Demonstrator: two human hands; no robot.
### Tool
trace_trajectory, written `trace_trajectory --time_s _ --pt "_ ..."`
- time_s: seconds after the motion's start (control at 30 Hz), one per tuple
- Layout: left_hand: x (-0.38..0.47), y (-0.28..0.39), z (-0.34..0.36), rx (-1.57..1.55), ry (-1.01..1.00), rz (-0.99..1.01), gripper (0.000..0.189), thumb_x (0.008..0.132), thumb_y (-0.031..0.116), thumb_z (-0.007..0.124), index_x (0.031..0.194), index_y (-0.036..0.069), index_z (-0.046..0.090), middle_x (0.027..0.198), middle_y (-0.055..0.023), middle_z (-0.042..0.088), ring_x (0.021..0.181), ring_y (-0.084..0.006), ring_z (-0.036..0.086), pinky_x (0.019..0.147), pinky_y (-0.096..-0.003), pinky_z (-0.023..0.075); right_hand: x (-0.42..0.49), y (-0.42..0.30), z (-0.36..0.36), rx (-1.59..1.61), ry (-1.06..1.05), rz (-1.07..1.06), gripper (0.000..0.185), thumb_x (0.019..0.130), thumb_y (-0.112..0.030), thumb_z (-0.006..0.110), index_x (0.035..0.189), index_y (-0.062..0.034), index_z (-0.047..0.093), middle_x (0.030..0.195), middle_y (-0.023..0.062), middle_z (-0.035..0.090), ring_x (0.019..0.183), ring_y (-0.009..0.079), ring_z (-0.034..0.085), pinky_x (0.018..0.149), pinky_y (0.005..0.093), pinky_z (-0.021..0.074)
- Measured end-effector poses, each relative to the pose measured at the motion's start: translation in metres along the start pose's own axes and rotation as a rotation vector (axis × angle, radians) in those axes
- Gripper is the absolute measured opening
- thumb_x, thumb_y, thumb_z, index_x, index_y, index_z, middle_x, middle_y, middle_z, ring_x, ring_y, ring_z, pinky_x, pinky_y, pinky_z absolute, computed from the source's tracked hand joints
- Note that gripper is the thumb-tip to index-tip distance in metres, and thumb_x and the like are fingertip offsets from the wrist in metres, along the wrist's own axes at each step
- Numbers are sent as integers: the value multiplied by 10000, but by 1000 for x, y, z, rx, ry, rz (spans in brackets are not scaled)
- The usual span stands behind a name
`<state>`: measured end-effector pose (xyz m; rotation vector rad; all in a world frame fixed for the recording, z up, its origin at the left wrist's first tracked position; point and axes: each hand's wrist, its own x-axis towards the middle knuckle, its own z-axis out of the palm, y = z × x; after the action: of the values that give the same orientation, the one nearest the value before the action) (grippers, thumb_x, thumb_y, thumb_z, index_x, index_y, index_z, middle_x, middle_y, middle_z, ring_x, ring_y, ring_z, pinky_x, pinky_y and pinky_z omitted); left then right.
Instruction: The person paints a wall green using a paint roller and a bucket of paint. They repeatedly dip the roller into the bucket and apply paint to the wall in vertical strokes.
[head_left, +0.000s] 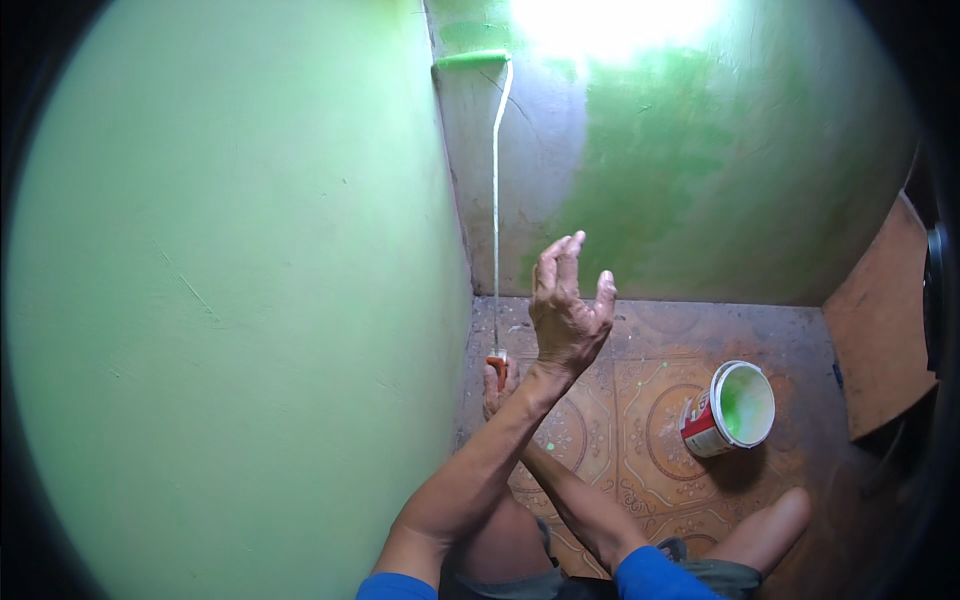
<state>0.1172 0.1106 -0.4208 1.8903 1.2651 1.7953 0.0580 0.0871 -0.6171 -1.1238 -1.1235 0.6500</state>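
Observation:
My right hand (501, 388) grips the orange handle (498, 364) of a paint roller, low beside the left wall. From the handle a long, thin, paint-coated rod (496, 217) runs up to the green roller sleeve (472, 59), which lies against the back wall (517, 172) close to the corner. My left hand (571, 300) is raised in front of that wall, holding nothing, fingers apart and slightly bent. The left forearm crosses over the right one. Around the roller the wall is a bare greyish patch; to its right runs a broad area of green paint (645, 187).
A white paint bucket (742, 405) with green paint inside stands on the patterned orange tile floor (634, 390). The light green left wall (247, 300) rises close beside my arms. At right leans a brown board (881, 322). Bright glare covers the top of the back wall.

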Motion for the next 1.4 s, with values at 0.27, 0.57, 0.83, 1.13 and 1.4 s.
trace_trajectory --time_s 0.27,0.57,0.83,1.13,1.4 --pt "-5 -10 -2 64 -85 -65 482 761 177 607 1188 3 465 1114 -200 486 1039 -333 510 879 -412 433 34 -8 4 -3 39 -94 201 909 -193 508 1016 -23 496 864 47 525 780 148 493 750 271 408" --pt "-4 -16 -8 23 -156 -75 482 758 186 618 1189 24 476 1133 -200 486 1014 -326 532 866 -413 445 -36 33 -63 -188 -314 26 282 894 -192 527 1112 -15 510 1047 107 543 959 183 513 827 318 403" --pt "-5 -16 -6 -18 -119 -32 475 764 172 614 1190 16 475 1118 -202 494 983 -319 551 848 -406 461 26 -19 -27 173 15 -49 249 882 -197 533 1069 -32 522 998 72 534 942 167 497 837 307 386" --pt "-3 -9 -11 -71 -124 -31 472 766 155 615 1191 8 470 1116 -195 492 977 -306 552 831 -389 472 44 -7 -35 49 -4 -149 229 924 -249 489 1006 -36 489 923 42 461 909 152 423 865 295 340" --pt "-2 -12 -15 -73 -157 -58 467 763 131 617 1189 5 471 1121 -187 488 971 -295 551 828 -381 473 20 32 -31 -48 -14 -112 227 920 -252 500 1001 -40 499 926 28 468 894 141 432 831 290 358"
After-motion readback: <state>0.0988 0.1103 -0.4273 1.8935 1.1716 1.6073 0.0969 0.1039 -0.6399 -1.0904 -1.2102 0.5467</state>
